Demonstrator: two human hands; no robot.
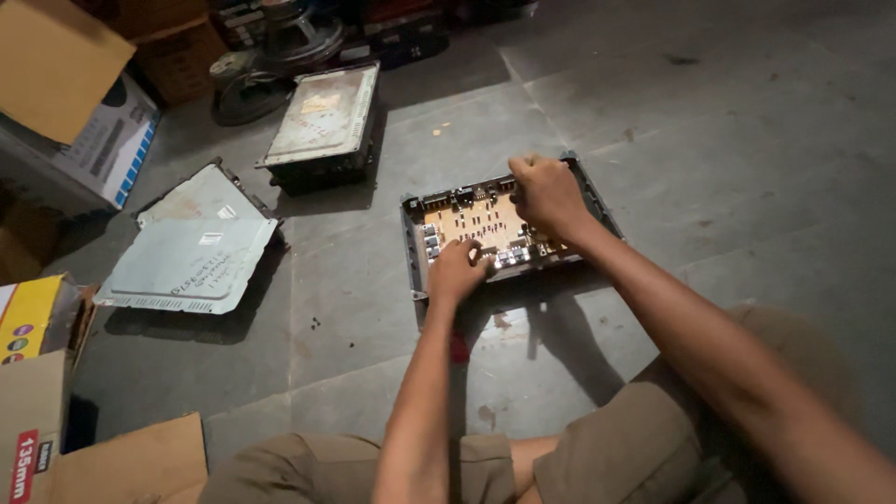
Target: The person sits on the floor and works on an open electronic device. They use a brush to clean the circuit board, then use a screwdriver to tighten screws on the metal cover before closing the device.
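Bent knees in khaki shorts (597,448) sit nearest the camera, just behind both forearms. Ahead, the left hand (455,271) curls its fingertips on the near edge of an open grey chassis (412,245) holding a tan circuit board (476,220). Over the board's far right side, the right hand (549,194) is fisted, knuckles up. Well left of the hands lie two metal covers (191,263).

Open chassis (413,245): grey metal walls, matt. Circuit board (476,220) inside: tan, smooth laminate, studded with small dark and pale plastic parts. Loose cover plates (191,266): thin sheet metal, pale grey, dull sheen, scuffed. Closed unit (325,117): metal lid, stained and blotchy. Floor (709,140): rough grey concrete slabs, marked. Boxes (56,65): brown cardboard, matt; one with glossy printed paper. Shorts (616,448): olive cloth, creased.
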